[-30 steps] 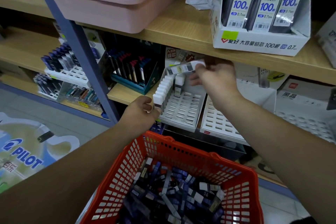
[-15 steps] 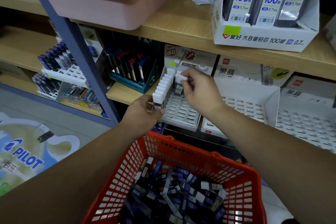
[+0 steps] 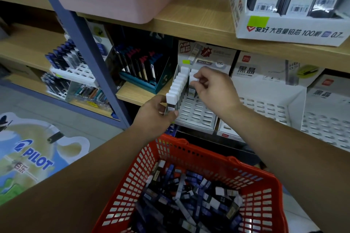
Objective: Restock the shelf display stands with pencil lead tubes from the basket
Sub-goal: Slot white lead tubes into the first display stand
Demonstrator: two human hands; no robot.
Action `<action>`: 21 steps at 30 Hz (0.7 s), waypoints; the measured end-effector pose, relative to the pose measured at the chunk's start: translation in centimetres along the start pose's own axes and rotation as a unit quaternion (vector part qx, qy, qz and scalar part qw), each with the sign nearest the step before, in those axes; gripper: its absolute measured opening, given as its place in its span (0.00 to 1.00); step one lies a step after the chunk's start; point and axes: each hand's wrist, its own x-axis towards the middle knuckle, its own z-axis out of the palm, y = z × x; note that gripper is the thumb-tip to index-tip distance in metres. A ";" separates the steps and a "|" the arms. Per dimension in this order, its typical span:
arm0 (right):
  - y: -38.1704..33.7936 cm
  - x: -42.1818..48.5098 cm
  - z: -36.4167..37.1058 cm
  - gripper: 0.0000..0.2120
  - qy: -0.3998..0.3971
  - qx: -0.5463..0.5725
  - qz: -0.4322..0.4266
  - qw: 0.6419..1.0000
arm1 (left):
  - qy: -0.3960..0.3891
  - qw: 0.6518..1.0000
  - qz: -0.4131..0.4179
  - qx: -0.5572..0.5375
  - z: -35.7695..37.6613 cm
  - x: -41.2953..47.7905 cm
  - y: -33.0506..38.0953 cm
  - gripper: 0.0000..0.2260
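Right grip [image 3: 214,91], pinching a white-capped clear lead tube [image 3: 194,78], has stood it in the white slotted display stand [image 3: 197,115]: another slot filled. Left grip [image 3: 155,117] pinches the adjacent front tube [image 3: 171,100].

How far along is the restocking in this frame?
Done: one column of white-capped tubes lines the left edge of the display stand. In hand: the right hand pinches a tube in the second column; the left hand grips a front tube. Left: most slots, both neighbouring stands, and a heaped basket.
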 end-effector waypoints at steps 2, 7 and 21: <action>0.1 -0.5 0.0 0.10 -0.014 -0.012 -0.010 1.000 | -0.004 1.000 0.003 -0.005 -0.1 0.0 0.0 0.17; -1.5 -2.9 -3.3 0.21 -0.042 -0.038 -0.026 0.998 | -0.035 0.998 -0.023 0.044 -0.9 -1.2 0.6 0.28; 4.8 -26.9 -1.5 0.20 -0.355 -0.057 0.275 0.891 | -0.159 0.978 -0.101 0.095 10.3 -13.2 -8.4 0.12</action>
